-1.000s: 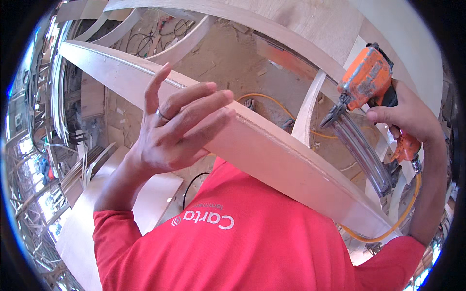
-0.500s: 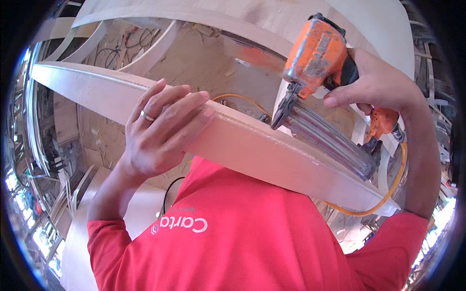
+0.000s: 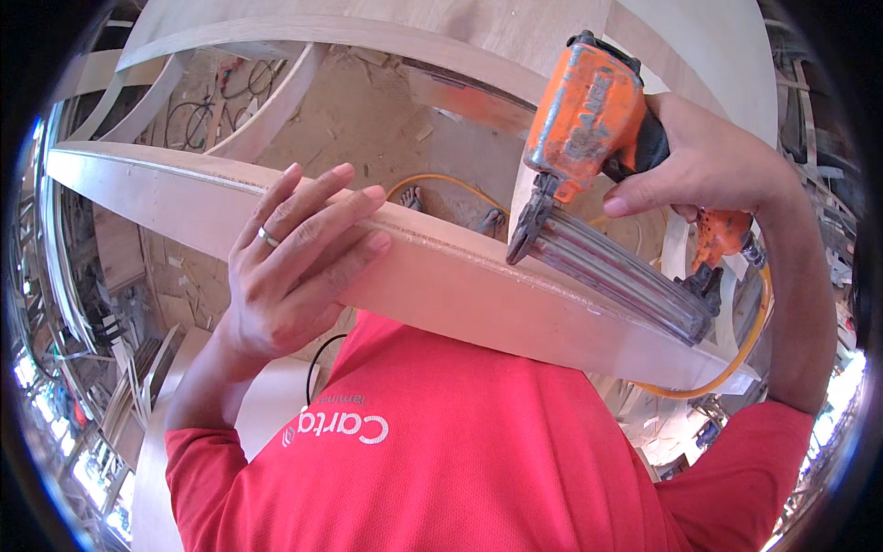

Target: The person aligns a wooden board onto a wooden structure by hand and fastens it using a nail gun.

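Observation:
A long, curved plywood-faced panel [image 3: 441, 285] stretches across in front of my chest, its narrow edge facing up. My left hand [image 3: 294, 262], with a ring on one finger, grips it left of the middle, fingers bent over the upper edge and palm on the near face. In my right hand [image 3: 694, 161] is the handle of an orange pneumatic nail gun [image 3: 589, 115]. Its dark nose points down at the panel's upper edge, to the right of my left hand; whether it touches, I cannot tell. The silver magazine slants down to the right along the panel.
A yellow air hose [image 3: 736, 373] loops from the gun's handle under the panel. Beyond lies a large pale curved wooden frame [image 3: 405, 37] with ribs [image 3: 276, 106]. Feet [image 3: 494, 221] show on the dusty floor. Wood strips [image 3: 143, 377] are piled at the left.
The panel and my left hand have shifted slightly left in view. The nail gun's head has also moved a little left and down, its nose now nearer the panel's edge.

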The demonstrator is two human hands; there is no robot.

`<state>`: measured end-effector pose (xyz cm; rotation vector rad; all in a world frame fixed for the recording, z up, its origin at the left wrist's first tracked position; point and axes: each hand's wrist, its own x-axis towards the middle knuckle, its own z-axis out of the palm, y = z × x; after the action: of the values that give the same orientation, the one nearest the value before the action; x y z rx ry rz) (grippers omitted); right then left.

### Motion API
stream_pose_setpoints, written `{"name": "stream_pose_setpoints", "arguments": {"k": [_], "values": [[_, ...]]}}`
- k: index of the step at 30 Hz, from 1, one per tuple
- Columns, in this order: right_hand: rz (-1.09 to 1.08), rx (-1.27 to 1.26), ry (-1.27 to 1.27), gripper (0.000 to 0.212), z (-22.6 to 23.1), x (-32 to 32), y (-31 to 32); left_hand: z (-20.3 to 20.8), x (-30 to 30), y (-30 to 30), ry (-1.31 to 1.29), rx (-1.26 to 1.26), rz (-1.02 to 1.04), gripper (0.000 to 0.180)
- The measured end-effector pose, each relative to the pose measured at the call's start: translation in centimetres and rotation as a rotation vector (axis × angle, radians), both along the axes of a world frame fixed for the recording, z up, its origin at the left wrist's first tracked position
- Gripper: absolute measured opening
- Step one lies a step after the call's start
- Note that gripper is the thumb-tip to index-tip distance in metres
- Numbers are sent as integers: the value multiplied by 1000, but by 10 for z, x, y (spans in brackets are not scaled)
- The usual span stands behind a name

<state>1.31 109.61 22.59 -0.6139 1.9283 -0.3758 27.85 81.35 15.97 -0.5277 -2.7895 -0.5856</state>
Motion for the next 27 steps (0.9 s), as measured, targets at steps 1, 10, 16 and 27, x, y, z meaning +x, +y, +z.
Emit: {"name": "stream_pose_setpoints", "arguments": {"k": [1, 10, 16, 27], "values": [[3, 2, 13, 51, -2, 0, 1, -2, 2, -3, -51, 20, -20, 48], [-73, 82, -11, 52, 10, 8, -10, 7, -3, 2, -97, 17, 33, 39], [-43, 139, 5, 52, 4, 5, -8, 7, -1, 1, -120, 13, 41, 44], [-110, 44, -66, 53, 6, 6, -3, 6, 1, 20, -74, 77, 66, 50]]}}
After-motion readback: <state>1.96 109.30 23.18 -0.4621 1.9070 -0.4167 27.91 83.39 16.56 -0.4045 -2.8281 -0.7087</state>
